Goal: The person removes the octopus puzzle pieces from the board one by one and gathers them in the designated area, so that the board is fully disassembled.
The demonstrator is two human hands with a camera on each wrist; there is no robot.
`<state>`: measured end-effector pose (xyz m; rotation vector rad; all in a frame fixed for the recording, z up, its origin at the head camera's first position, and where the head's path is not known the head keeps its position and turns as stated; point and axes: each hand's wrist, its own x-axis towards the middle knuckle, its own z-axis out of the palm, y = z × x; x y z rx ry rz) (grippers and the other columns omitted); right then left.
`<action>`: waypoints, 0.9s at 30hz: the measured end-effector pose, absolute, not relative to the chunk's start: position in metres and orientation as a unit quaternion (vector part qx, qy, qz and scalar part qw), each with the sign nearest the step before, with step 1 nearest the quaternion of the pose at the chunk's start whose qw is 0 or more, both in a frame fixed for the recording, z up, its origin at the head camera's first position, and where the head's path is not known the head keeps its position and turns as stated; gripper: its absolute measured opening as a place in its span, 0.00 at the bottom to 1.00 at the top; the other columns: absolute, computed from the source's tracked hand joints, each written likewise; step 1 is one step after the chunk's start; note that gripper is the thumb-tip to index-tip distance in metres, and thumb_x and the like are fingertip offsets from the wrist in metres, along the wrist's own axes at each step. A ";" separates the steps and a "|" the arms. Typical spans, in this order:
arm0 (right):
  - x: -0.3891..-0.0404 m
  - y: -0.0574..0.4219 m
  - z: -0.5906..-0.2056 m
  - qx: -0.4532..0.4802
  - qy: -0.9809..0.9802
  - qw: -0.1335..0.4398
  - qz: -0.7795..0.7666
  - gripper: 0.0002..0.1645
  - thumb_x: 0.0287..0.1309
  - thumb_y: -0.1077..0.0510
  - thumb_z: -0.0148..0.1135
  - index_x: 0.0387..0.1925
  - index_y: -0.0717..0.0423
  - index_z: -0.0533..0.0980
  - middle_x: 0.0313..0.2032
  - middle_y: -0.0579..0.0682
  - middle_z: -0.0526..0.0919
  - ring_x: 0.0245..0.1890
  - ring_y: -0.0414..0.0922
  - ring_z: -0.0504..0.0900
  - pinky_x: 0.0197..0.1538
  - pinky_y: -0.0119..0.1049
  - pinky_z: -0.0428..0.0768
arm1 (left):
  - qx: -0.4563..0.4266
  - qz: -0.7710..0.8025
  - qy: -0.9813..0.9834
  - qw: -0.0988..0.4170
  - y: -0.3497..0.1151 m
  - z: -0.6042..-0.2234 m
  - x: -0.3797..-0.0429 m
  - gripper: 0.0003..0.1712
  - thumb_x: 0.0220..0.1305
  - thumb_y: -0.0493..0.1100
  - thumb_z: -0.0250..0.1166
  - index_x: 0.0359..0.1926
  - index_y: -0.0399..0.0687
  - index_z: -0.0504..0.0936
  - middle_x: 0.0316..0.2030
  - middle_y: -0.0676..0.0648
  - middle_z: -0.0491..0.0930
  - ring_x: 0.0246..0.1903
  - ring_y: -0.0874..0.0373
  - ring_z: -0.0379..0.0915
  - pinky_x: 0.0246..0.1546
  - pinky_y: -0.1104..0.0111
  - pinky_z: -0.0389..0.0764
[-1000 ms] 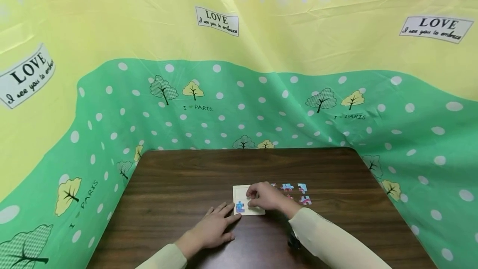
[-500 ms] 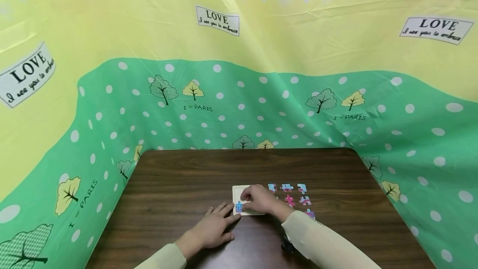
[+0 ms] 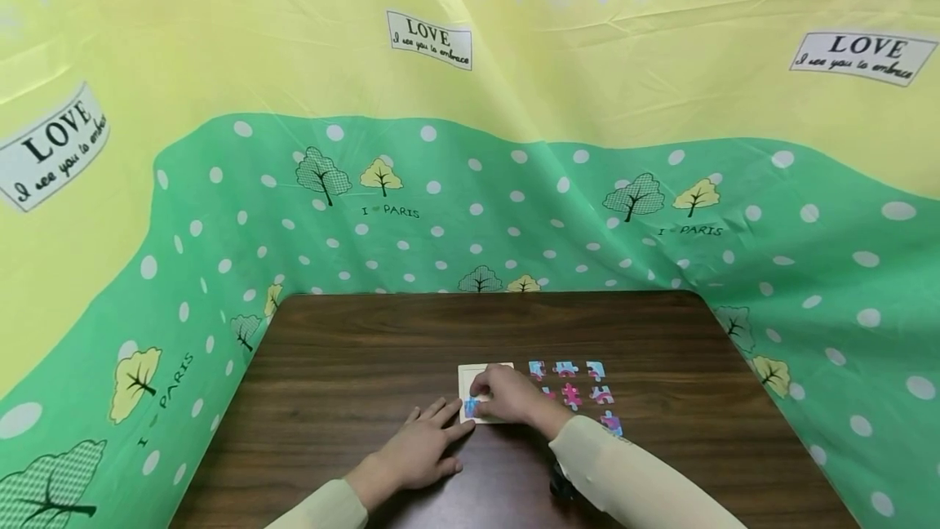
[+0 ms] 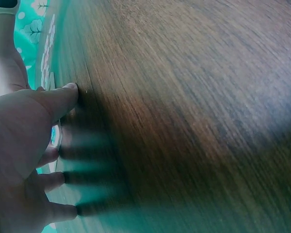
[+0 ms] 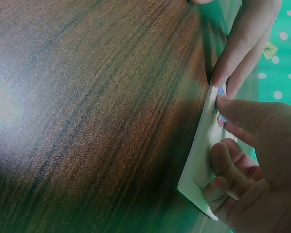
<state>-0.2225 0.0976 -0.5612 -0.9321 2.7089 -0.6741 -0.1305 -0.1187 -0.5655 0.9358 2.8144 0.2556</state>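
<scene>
A small pale puzzle board [image 3: 472, 375] lies on the table, a blue jigsaw piece [image 3: 470, 409] in its near left corner. My left hand [image 3: 417, 447] rests flat on the table with fingers spread, fingertips at the board's left edge. Over the board, my right hand [image 3: 514, 395] pinches a puzzle piece [image 5: 220, 119] between thumb and index finger, right beside the corner piece; the hand covers most of it. In the right wrist view its other fingers curl loosely over the bare board. The left wrist view shows the left thumb [image 4: 68, 92] on the wood.
Several loose pink and blue jigsaw pieces [image 3: 571, 395] lie in rows to the right of the board. The dark wooden table [image 3: 352, 341] is surrounded by a green and yellow printed cloth [image 3: 470, 211]. A small black object [image 3: 561, 484] shows by the right sleeve.
My right hand has moved left over the board, up to the corner piece. More of the loose pieces on the right now show. The left hand has stayed in place.
</scene>
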 end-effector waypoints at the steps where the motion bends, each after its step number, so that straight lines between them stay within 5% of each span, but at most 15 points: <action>1: -0.223 0.097 -0.561 -0.315 0.916 0.099 -0.228 0.13 0.52 0.53 0.78 0.40 0.50 0.87 0.37 0.43 0.85 0.35 0.37 0.78 0.42 0.37 0.80 | 0.314 0.085 0.942 0.081 -0.119 -0.565 -0.131 0.37 0.68 0.62 0.65 0.76 0.65 0.69 0.78 0.43 0.60 0.75 0.38 0.59 0.63 0.34 0.71; 27: -0.221 0.100 -0.562 -0.287 0.901 0.108 -0.307 0.06 0.56 0.60 0.71 0.35 0.48 0.82 0.28 0.36 0.81 0.29 0.32 0.76 0.36 0.31 0.76 | 0.315 0.102 0.940 0.082 -0.122 -0.569 -0.129 0.37 0.69 0.62 0.64 0.76 0.65 0.69 0.79 0.44 0.59 0.76 0.39 0.58 0.63 0.33 0.69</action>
